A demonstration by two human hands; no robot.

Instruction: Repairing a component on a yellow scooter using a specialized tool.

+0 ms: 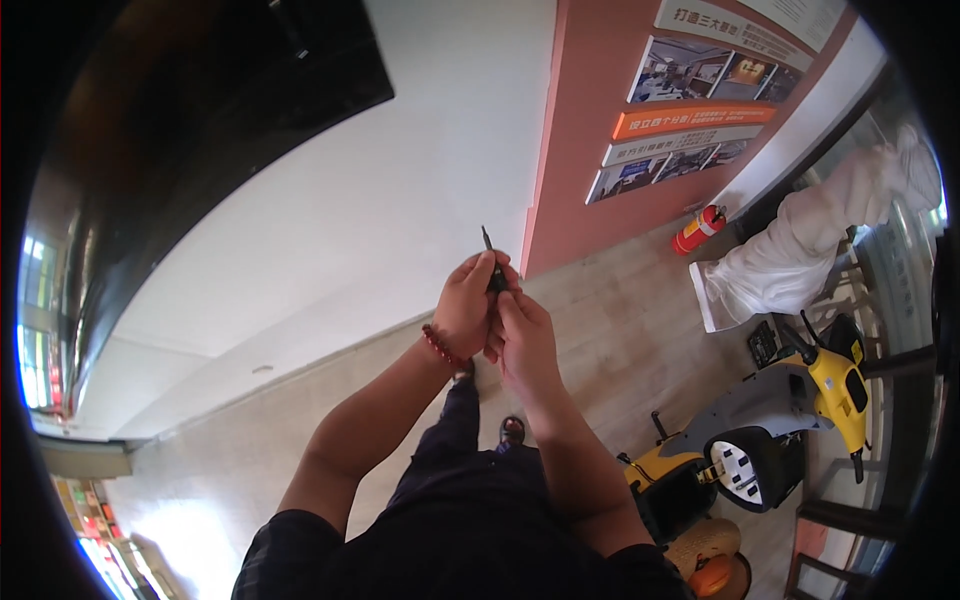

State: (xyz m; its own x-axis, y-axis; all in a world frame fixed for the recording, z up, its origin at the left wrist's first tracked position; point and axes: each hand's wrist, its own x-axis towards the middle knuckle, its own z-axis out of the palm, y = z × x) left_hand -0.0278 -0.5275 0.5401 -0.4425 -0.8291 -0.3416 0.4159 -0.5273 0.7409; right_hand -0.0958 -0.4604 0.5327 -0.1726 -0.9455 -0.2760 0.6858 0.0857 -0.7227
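Observation:
Out in front of me, both hands meet around a slim, dark, pen-shaped tool (pixel 486 238). Its thin pointed end sticks up past the fingers; I cannot tell whether it is a pen or a small screwdriver. My left hand (pixel 466 304), with a red bead bracelet (pixel 439 345) at the wrist, is closed around the tool's middle. The fingers of my right hand (pixel 526 338) pinch its lower end, which they mostly hide. The two hands touch each other.
A white wall (pixel 400 190) and a pink panel (pixel 575 130) with mounted pictures stand ahead. To the right are a red fire extinguisher (pixel 699 230), a white wrapped statue-like form (pixel 790 255) and a yellow-and-grey scooter (pixel 838 388). An orange round thing (pixel 711 576) lies near the scooter.

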